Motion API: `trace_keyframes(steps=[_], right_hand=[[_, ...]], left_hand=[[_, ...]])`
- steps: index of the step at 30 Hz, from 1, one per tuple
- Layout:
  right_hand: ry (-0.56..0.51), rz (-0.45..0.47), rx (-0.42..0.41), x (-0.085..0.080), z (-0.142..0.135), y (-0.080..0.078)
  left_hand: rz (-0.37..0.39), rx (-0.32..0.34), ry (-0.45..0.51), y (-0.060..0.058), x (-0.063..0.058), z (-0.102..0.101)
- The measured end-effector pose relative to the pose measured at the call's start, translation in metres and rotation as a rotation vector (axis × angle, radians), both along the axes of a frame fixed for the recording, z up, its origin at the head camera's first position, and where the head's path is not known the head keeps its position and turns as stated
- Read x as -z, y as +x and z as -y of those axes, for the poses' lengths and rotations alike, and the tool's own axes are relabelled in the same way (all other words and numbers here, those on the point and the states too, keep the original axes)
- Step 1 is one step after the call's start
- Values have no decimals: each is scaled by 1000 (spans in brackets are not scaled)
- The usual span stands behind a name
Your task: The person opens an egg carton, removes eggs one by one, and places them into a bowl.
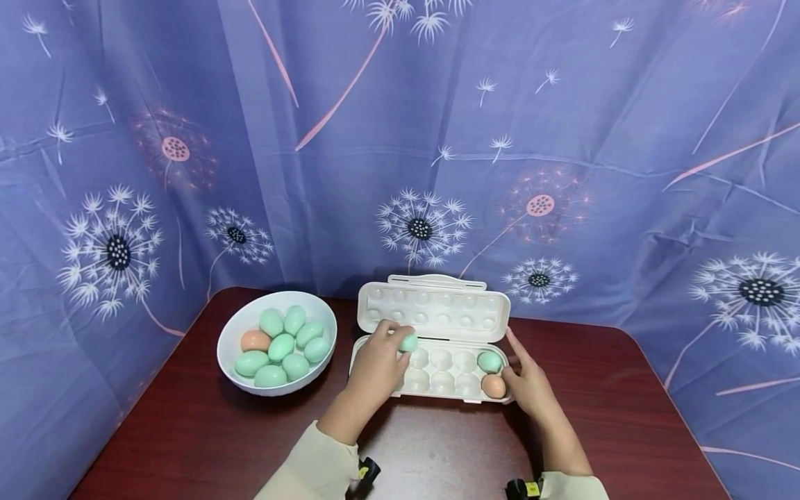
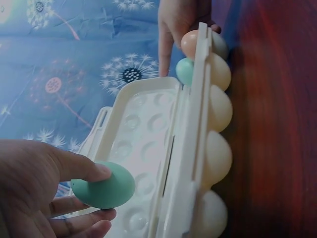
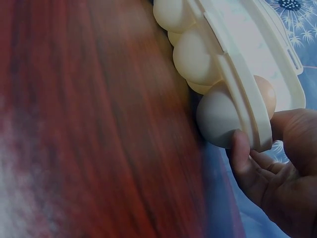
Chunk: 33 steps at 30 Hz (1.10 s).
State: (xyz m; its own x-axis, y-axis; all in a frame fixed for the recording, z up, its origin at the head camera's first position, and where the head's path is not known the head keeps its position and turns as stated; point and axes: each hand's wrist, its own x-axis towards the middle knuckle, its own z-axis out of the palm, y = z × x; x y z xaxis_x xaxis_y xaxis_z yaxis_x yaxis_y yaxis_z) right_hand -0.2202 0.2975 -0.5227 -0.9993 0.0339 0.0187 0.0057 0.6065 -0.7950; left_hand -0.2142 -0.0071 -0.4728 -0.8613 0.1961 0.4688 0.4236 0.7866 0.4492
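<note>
My left hand [image 1: 378,357] pinches a pale green egg [image 2: 104,185] between thumb and fingers, over the left part of an open white plastic egg carton [image 1: 442,360]. In the left wrist view the egg overlaps the raised, dimpled lid [image 2: 131,134]. At the carton's right end, my right hand [image 1: 530,384] grips the edge, one finger stretched up beside the lid. The right wrist view shows fingertips against the end cup [image 3: 218,116]. Inside that end sit another green egg [image 1: 489,361], at the back, and a brown egg [image 1: 494,386], in front.
A white bowl [image 1: 226,347] on the left of the dark red wooden table [image 1: 187,430] holds several green eggs [image 1: 281,347] and a brown egg [image 1: 255,341]. Behind the table hangs a blue curtain [image 1: 350,187] with dandelion prints.
</note>
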Motion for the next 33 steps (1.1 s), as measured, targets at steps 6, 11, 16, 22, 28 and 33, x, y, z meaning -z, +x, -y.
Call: trace_keyframes(steps=[6,11,16,22,28,33], right_hand=[[11,6,2,-1,0,0],[5,10,7,0,0,0],[3,14,8,1,0,0],[14,9,9,0,0,0],[35,0,13,0,1,0],[23,2,11,0,1,0]], left_hand=[[19,-39,-1,0,-5,13],[6,-83,14,-2,-6,26],[29,-107,63,-4,-6,40],[39,-128,110,-5,-9,57],[40,-163,149,-3,-9,72],[21,-189,183,-3,-12,82]])
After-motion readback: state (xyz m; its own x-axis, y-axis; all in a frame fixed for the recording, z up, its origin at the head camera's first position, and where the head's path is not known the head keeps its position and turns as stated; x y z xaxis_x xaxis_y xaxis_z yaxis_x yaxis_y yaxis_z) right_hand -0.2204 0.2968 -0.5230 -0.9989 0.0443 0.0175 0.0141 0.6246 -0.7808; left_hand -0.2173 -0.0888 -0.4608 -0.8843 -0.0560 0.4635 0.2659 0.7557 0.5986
